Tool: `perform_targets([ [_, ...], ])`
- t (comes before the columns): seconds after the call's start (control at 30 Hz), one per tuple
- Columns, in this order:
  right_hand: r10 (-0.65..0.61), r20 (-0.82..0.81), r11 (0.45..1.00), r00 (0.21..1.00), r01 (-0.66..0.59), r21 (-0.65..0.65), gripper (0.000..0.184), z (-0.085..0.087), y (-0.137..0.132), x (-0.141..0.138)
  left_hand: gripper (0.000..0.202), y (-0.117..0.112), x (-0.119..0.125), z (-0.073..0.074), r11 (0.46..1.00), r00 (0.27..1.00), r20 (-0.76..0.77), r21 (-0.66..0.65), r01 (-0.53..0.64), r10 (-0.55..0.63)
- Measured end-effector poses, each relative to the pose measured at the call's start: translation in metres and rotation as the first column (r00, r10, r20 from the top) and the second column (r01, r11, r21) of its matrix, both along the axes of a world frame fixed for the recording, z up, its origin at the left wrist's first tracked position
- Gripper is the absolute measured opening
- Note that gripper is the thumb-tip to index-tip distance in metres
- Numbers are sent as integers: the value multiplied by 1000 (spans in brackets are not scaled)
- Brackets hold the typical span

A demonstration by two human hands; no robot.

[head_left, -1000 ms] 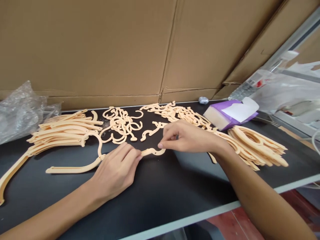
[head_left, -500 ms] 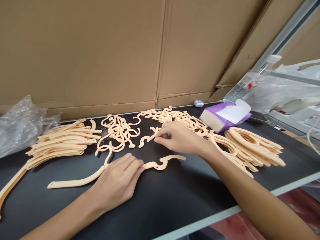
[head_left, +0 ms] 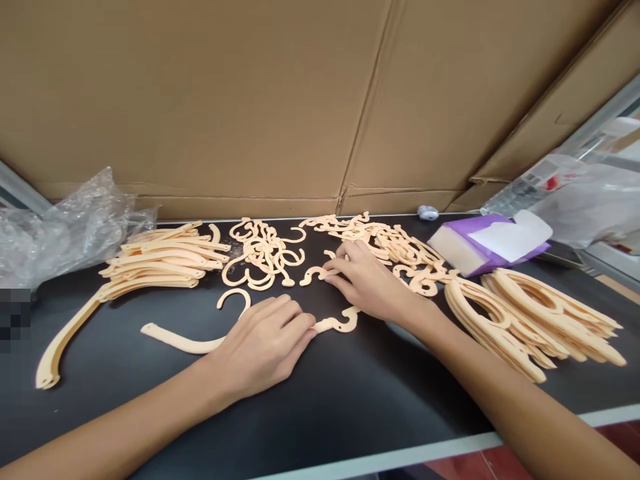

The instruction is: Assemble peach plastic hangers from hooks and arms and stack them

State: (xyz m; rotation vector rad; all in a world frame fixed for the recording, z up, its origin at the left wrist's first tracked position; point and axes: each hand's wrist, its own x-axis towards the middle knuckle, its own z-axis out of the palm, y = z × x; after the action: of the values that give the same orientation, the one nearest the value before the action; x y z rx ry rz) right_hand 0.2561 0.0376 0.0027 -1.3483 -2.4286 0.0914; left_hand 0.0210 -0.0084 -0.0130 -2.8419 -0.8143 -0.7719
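- Cream plastic hanger assembly (head_left: 187, 342) with curved hook: on the black tabletop (head_left: 350, 407), left of and nearer the front edge than the purple-wrapped tissue pack (head_left: 473, 261).
- Left hand (head_left: 265, 343): fingers closed over the assembly's middle.
- Right hand (head_left: 363, 277): fingertips at a small cream curved plastic link (head_left: 314, 275), left of the pack; whether it is pinched cannot be told.
- Stacked cream plastic frames (head_left: 550, 323): just in front of the pack.

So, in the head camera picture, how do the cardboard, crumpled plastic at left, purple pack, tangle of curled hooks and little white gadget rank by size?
1. Cardboard
2. Crumpled plastic
3. Purple pack and tangle of curled hooks: too alike to rank
4. Little white gadget
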Motion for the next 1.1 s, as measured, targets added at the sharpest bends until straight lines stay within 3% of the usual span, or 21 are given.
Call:
perform_targets([
  [0.3,19,37,993,999,-23,114,17,5,-1,0,19,0,0,-1,1000,1000,19,28,-13,13],
  [0.4,9,-56,973,998,5,233,15,7,-4,-4,18,0,0,0,998,998,37,49,-47,45],
  [0.5,78,-158,937,984,-18,349,12,8,-12,-11,17,-1,0,3,993,991,84,48,-109,105],
  [0.63,217,-208,884,954,-102,456,10,7,-27,-26,23,-1,2,10,971,956,197,-136,-194,219],
  [0.8,308,-229,848,924,-157,506,11,4,-38,-39,36,-1,4,18,885,896,293,-426,-189,333],
  [0.97,328,-273,864,904,-171,473,15,2,-39,-42,39,2,3,22,836,843,358,-520,-176,401],
  [1.1,351,-299,860,887,-179,477,31,0,-40,-43,37,5,2,24,794,791,439,-601,-93,425],
])
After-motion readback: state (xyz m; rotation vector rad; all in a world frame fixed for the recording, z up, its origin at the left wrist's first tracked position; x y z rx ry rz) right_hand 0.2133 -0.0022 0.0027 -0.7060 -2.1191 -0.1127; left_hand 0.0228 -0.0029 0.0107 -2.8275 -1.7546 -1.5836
